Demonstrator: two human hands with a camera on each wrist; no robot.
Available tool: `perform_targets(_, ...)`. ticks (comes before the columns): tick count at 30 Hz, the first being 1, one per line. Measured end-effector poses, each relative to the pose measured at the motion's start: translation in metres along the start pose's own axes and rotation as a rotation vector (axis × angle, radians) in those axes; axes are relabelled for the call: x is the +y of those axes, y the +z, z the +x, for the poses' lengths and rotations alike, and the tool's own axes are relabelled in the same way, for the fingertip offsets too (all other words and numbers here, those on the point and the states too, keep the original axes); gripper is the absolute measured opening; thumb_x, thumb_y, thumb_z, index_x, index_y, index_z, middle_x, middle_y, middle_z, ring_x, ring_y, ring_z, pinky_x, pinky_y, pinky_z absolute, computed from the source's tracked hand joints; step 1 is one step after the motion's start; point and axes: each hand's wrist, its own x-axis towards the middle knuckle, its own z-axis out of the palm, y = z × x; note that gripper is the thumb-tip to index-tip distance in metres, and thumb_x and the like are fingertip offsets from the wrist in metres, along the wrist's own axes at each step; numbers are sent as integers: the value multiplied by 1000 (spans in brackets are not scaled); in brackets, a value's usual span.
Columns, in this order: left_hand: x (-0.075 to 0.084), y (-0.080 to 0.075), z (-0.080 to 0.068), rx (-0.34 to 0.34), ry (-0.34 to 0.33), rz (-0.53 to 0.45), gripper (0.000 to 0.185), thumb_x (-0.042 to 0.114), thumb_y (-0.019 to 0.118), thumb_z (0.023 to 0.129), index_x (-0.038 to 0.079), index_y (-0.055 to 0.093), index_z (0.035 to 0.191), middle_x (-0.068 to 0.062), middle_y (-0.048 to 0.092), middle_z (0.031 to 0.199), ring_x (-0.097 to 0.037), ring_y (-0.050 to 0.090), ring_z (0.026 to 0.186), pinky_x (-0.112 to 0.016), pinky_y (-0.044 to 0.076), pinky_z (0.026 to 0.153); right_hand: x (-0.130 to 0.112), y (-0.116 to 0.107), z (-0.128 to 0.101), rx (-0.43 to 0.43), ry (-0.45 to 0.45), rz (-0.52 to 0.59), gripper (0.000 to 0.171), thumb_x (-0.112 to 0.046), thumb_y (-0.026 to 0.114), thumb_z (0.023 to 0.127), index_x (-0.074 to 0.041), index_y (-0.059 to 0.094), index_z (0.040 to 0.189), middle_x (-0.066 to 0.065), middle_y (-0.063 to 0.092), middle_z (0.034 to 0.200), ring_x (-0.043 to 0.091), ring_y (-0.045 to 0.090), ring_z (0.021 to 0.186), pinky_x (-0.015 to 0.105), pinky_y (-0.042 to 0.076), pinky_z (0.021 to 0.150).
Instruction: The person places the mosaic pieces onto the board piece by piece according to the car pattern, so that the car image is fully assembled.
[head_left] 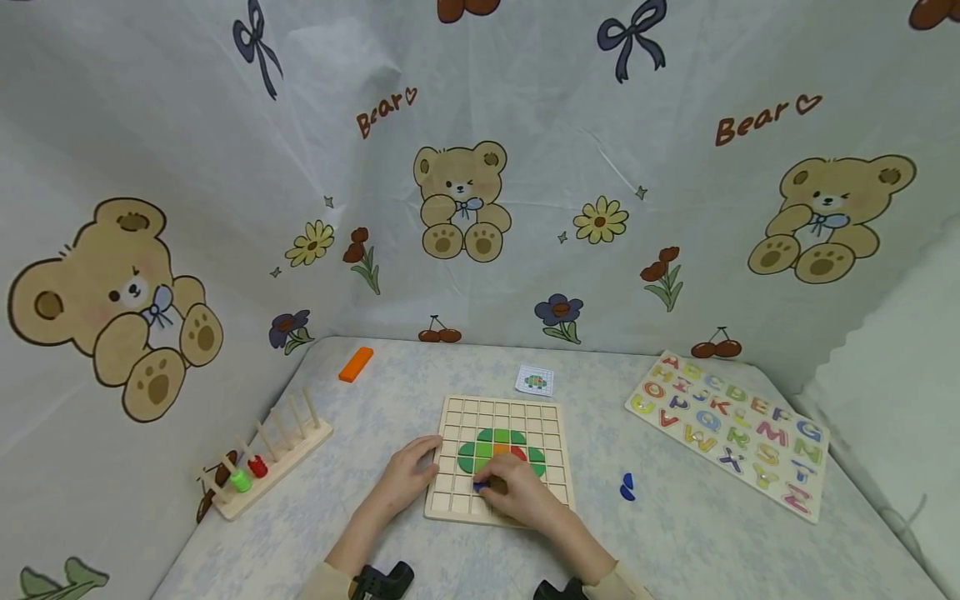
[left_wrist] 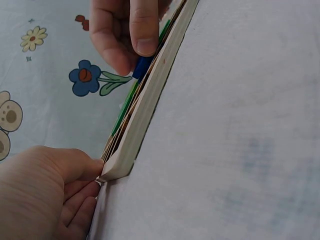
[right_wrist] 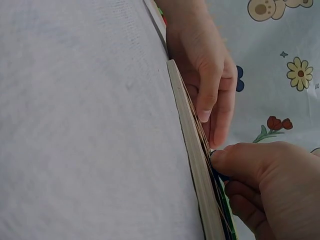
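A square wooden grid board lies on the table in front of me, with green, orange and red pieces grouped at its middle. Alongside the board's left edge rests my left hand, thumb and fingers touching its side in the left wrist view. My right hand is over the lower middle of the board and pinches a small blue piece between thumb and fingers, right at the grid surface. The fingers hide most of that piece. Two blue half-round pieces lie to the right of the board.
Behind the board lies a small pattern card. At the right is an alphabet puzzle board. On the left stands a wooden peg rack with green and red rings, and an orange block lies farther back. A bear-print cloth hangs behind.
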Motion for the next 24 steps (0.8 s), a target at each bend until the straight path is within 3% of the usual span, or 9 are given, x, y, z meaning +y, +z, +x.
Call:
perform_targets(6, -2, 0, 0, 5, 8, 2, 44, 8, 60, 91, 1, 51, 134, -14, 48, 136, -31, 42, 128, -47, 36, 103, 0, -1, 0, -28, -39, -47, 12, -6, 71, 83, -11, 71, 94, -4, 66, 94, 11, 56, 94, 28, 49, 83)
perform_targets(24, -2, 1, 0, 8, 8, -2, 44, 9, 61, 91, 2, 52, 134, -13, 49, 136, -30, 42, 128, -47, 37, 103, -2, -1, -2, -13, -77, -108, 12, -7, 72, 83, -10, 69, 93, -2, 65, 95, 12, 55, 92, 26, 49, 79)
